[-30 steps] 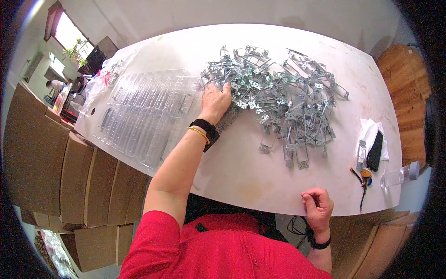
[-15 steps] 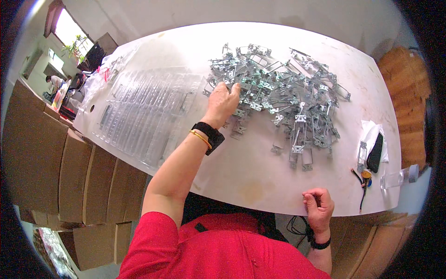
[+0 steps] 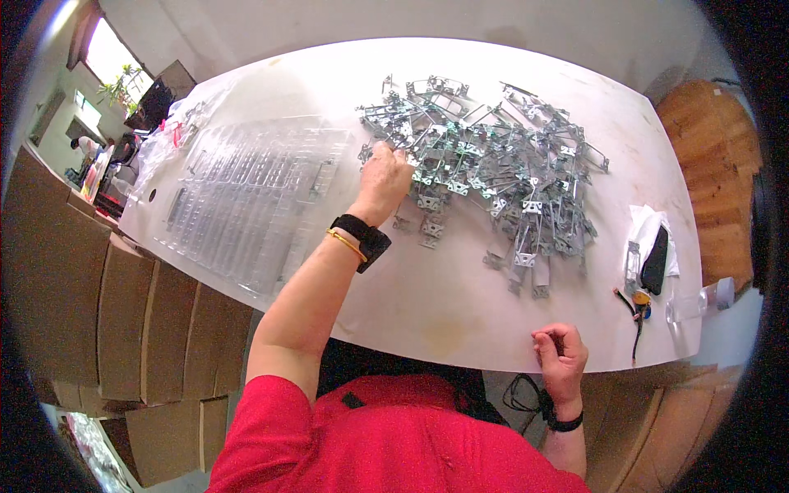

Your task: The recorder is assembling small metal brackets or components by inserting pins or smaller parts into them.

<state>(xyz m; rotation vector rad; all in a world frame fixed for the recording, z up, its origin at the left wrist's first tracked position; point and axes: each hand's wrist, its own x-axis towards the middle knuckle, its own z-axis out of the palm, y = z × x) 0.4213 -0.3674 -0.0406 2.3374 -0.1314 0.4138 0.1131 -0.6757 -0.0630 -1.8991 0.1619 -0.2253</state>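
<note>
A wide pile of small grey metal brackets [image 3: 526, 172] lies tangled on the white table [image 3: 436, 296]. My left hand [image 3: 384, 182] rests at the left edge of this pile, its fingers bent down and drawn together among the parts. Whatever the fingertips grip is hidden beneath the hand. By the table's front edge, on the right, my right hand [image 3: 563, 359] hovers with curled fingers, thumb near the index finger; nothing shows in it. Clear plastic trays [image 3: 246, 197] with rows of compartments lie to the left of my left hand, a few metal pieces visible at them.
At the right stand a clear bottle [image 3: 699, 302], a black case [image 3: 655, 261] on white paper, and a small tool with dark handles [image 3: 639, 306]. Cardboard boxes [image 3: 123, 320] stack up left of the table. A person [image 3: 86, 146] is far off at the left.
The view has shifted slightly, moving the scene a little left. My left thumb and fingers have drawn closer together at the pile's edge. My right hand stays curled in nearly the same place.
</note>
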